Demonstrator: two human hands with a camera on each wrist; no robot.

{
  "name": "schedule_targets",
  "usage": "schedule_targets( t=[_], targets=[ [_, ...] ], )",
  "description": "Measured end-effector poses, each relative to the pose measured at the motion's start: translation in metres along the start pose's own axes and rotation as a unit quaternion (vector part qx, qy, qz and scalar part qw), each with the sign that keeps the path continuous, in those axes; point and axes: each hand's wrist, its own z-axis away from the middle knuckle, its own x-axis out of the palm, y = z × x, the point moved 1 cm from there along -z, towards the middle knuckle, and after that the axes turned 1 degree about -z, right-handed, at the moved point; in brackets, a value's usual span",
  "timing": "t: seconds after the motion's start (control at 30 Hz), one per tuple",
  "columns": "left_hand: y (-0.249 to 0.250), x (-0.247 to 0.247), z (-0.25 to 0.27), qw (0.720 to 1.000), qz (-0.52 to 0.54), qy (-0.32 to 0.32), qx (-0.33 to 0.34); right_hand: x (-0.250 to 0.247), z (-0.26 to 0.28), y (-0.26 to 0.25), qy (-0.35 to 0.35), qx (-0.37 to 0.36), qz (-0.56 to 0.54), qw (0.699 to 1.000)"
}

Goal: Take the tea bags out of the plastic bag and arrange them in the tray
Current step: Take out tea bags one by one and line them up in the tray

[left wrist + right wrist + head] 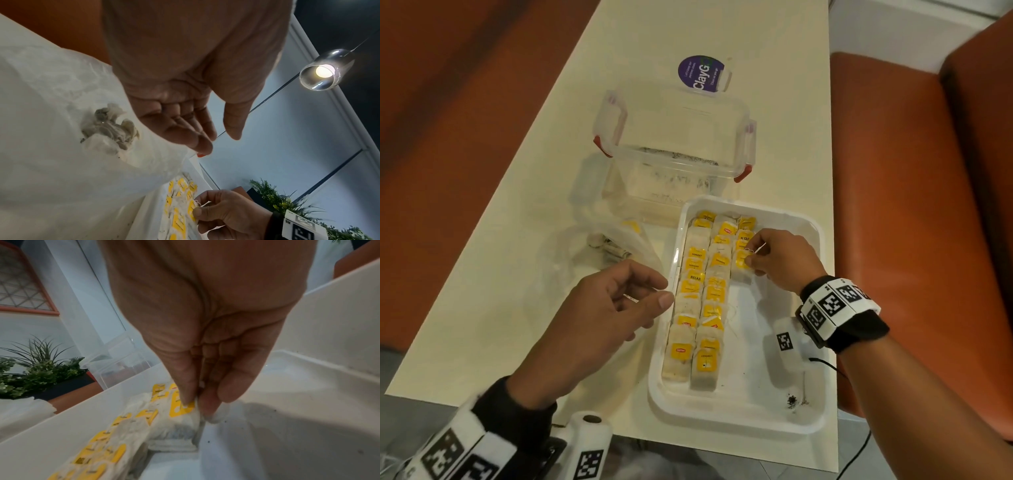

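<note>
The right hand (779, 260) pinches a tea bag (742, 270) into the tray's (736, 416) third row, the left hand (599, 308) loose and empty; next, probably the plastic bag (599, 253).

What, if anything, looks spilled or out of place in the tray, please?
Dark tea crumbs lie spilled in the near right corner of the white tray, and finer specks dot its bare floor. The tea bags themselves sit in tidy rows.
</note>
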Motion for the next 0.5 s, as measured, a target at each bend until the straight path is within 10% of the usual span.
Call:
schedule_targets(
  t=[0.5],
  targets=[
    [-0.011,-0.033,0.012,0.999,-0.002,0.045,-0.03,0.018,0.02,-0.003,0.026,0.033,0.046,0.998]
  ],
)
